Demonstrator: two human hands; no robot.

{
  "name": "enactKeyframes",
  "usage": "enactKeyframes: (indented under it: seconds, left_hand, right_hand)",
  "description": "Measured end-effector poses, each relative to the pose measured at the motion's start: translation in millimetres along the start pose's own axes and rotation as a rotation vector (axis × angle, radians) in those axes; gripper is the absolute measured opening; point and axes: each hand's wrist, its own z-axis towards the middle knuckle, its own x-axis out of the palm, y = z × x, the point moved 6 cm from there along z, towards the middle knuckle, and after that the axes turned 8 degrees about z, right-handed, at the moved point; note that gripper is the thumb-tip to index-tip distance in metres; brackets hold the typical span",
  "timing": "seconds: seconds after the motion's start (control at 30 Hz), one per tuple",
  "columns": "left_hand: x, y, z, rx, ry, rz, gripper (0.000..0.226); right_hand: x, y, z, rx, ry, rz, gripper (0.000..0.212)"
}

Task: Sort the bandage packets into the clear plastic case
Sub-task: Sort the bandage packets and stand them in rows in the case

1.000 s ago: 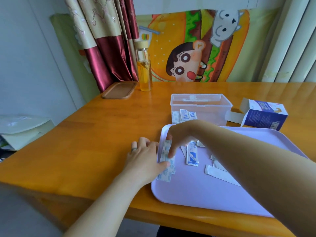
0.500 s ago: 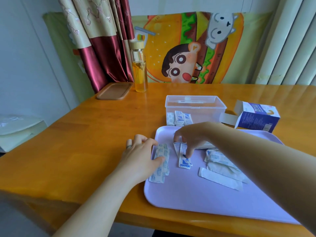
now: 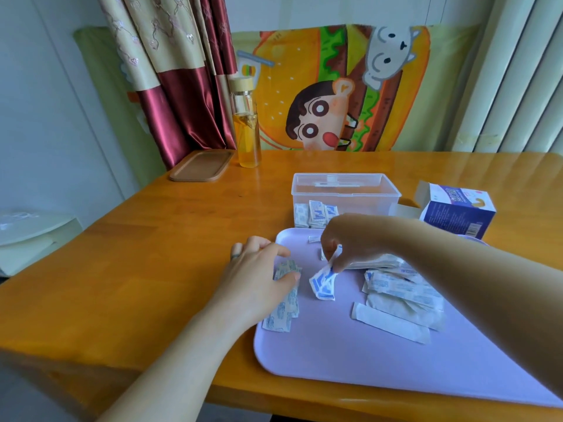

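Pinched between the thumb and fingertips of the right hand point(image 3: 350, 242), a few blue-and-white packets point(image 3: 323, 283) are held by their upper edge and hang crumpled over the lilac tray point(image 3: 380, 360). Whether their lower edge touches the tray cannot be told. A pinch at one edge is judged to suit the carry to the case, since the packets are kept together as one bundle.

The left hand point(image 3: 259, 269) is curled over a stack of packets point(image 3: 281, 309) at the tray's 9 o'clock edge, with the thumb laid across the top of the stack. This grasp is judged to keep like packets squared up and to stop them sliding while the other hand sorts.

The clear case point(image 3: 345, 193) is set on the table point(image 3: 137, 269) at 12 o'clock from the tray, just beyond its far rim, so that each transfer is short. Several upright packets point(image 3: 315, 213) are seen through its front wall, stood in a row at the case's 7 o'clock corner. No other contents can be made out.

On the tray, a loose pile point(image 3: 402, 287) of unsorted packets lies at 3 o'clock from the pinched bundle, partly under the right forearm. One long white packet point(image 3: 390, 322) lies apart at the pile's 6 o'clock side.

A blue box point(image 3: 457, 214) with its flap open lies at 2 o'clock from the tray; its contents are hidden.
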Motion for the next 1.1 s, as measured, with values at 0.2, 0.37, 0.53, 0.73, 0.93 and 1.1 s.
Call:
enactKeyframes:
  seconds: [0.2, 0.37, 0.53, 0.73, 0.93, 1.1]
  left_hand:
    - [0.2, -41.7, -3.4, 0.187, 0.004, -0.225, 0.036]
    - [8.7, -58.4, -4.4, 0.215, 0.135, -0.334, 0.016]
    - [-7.7, -46.8, 3.6, 0.090, 0.038, -0.526, 0.024]
    - [-3.5, -27.8, 7.3, -0.202, 0.099, -1.160, 0.022]
    - [2.9, -23.2, 13.4, -0.313, 0.158, -1.405, 0.020]
    - [2.8, -16.6, 17.0, -0.332, 0.169, -1.563, 0.017]
  right_hand:
    - [-15.0, -0.9, -39.8, -0.063, -0.160, 0.241, 0.011]
    - [-9.1, 2.4, -61.0, -0.121, -0.281, 0.368, 0.011]
    - [-22.1, -34.9, -75.4, 0.001, -0.449, 0.449, 0.015]
    - [-12.7, -65.8, -60.8, 0.159, -0.393, 0.225, 0.017]
    - [-8.7, -71.8, -30.2, 0.242, -0.342, 0.233, 0.023]
    - [-19.3, -88.6, -25.1, 0.295, -0.307, 0.238, 0.025]
